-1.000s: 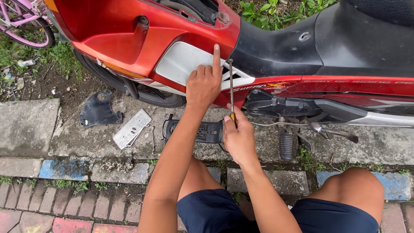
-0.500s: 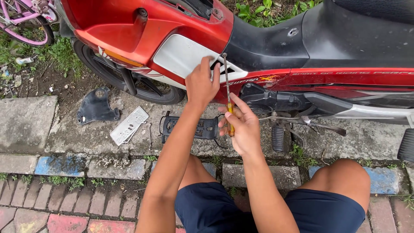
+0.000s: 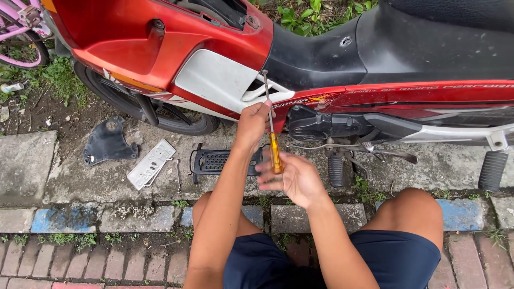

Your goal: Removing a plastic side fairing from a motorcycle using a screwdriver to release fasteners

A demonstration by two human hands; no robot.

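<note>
since 0.5 s ago the screwdriver [image 3: 271,126] has slid down out of the gap in the white side panel [image 3: 214,83], and both hands sit lower against the red motorbike [image 3: 176,37]. left hand [image 3: 251,126] is now curled loosely round the metal shaft, fingers closed on it just above the orange handle, with the tip standing well above the knuckles at the edge of the white panel. right hand [image 3: 294,179] lies below, palm up and fingers spread and blurred, the handle's lower end touching its fingertips; whether it truly grips the handle cannot be told. just left of the left-hand fingers, on the concrete, rests a black footrest plate [image 3: 217,160]; farther left lie a pale number plate [image 3: 151,164] and a dark plastic cover [image 3: 107,142]. right of the right hand hangs the kick lever [image 3: 375,152].
</note>
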